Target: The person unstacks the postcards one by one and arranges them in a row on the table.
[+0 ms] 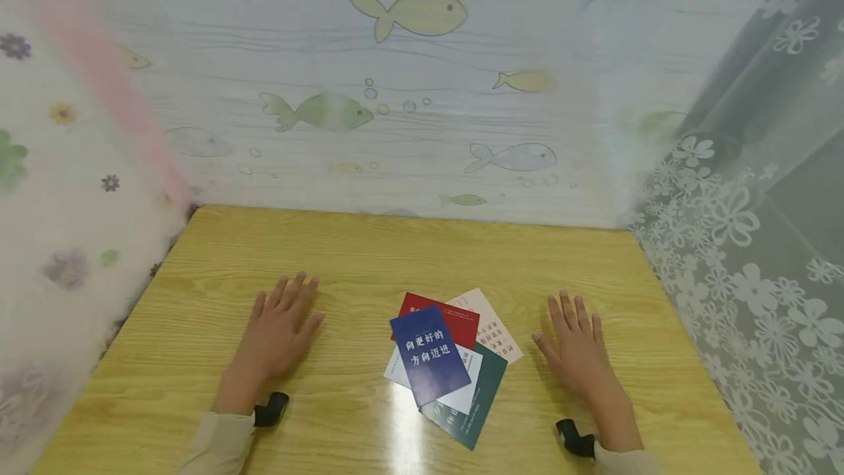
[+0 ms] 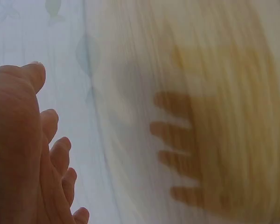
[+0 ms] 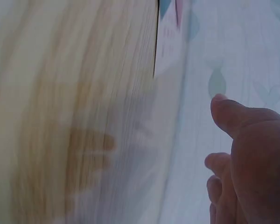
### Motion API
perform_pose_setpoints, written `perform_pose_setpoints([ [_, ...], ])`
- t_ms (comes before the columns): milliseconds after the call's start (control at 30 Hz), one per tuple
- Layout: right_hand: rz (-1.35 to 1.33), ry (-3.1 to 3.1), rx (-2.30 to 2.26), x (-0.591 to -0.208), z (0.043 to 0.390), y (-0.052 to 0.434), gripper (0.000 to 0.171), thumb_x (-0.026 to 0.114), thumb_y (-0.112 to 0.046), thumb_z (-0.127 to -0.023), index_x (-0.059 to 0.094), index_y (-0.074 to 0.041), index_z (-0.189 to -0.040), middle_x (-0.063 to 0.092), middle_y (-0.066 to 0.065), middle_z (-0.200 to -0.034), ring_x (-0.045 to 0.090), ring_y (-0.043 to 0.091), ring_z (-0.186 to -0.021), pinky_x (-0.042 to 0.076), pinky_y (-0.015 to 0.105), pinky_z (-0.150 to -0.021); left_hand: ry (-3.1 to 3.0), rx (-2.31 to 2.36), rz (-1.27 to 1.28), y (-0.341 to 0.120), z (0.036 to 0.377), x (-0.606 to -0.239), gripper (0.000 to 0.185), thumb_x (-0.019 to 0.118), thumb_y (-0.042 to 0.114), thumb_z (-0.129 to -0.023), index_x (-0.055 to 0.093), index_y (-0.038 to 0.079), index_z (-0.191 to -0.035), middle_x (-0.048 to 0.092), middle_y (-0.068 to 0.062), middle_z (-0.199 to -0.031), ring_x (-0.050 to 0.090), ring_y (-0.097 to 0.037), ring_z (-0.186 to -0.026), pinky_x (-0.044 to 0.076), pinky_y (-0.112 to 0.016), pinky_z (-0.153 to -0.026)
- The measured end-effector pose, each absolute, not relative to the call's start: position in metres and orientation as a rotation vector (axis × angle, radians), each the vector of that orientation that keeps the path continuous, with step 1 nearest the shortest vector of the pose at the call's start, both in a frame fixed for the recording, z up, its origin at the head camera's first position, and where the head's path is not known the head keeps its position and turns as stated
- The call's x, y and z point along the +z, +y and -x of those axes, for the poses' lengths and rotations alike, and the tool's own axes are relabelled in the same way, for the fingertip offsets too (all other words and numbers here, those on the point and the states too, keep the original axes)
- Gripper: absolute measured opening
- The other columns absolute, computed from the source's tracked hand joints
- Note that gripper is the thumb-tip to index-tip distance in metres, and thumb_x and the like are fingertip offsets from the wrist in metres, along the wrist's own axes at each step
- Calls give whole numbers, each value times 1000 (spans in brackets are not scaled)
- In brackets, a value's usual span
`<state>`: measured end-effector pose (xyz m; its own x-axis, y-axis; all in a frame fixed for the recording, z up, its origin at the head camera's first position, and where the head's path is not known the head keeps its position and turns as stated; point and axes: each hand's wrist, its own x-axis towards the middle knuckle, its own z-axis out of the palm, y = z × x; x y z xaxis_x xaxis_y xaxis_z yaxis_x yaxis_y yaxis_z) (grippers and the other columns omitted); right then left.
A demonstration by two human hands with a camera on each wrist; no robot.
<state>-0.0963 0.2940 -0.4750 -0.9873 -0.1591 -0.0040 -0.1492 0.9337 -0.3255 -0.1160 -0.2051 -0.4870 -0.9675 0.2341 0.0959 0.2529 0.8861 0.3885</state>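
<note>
A small pile of overlapping printed cards lies in the middle of the table [image 1: 356,255]. On top is a blue card [image 1: 431,376] with white characters. Under it show a red card [image 1: 461,321], a white card [image 1: 471,380], a dark green card [image 1: 484,405] and a pale pink card [image 1: 504,336]. To the left of the pile, my left hand [image 1: 282,328] is palm down with its fingers straight and spread, holding nothing. My right hand [image 1: 579,354] is the same on the right, nearest the pale pink card. Both hands are reflected in the tabletop in the wrist views.
A pale curtain with printed fish [image 1: 422,13] hangs behind the table's far edge. Flowered cloth [image 1: 62,189] hangs at the left and a white floral lace curtain [image 1: 752,292] at the right. Black wrist devices [image 1: 272,410] sit by both sleeves.
</note>
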Motion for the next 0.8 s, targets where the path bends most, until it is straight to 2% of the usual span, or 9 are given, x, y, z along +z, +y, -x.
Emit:
perform_pose_setpoints([
  [400,373,3069,-470,-480,86,251,74,61,-34,-101,29,-3,-160,20,22,-167,12,47,-154,10,69,-122,-2965,-674,502,-168,114,-486,62,49,42,-106,34,14,-160,29,-14,-166,20,-42,-154,13,-69,-122],
  [600,446,3059,-458,-484,78,231,75,63,-38,-99,32,-5,-159,23,19,-167,17,44,-154,14,68,-122,-2965,-664,552,-151,111,-491,62,50,42,-106,34,15,-160,28,-11,-167,20,-39,-155,13,-67,-123],
  [800,534,3040,-444,-487,67,213,74,65,-40,-97,37,-7,-157,29,16,-166,21,43,-154,17,66,-122,-2944,-659,655,-129,107,-494,60,53,40,-105,40,15,-158,34,-9,-165,24,-36,-154,17,-64,-124],
])
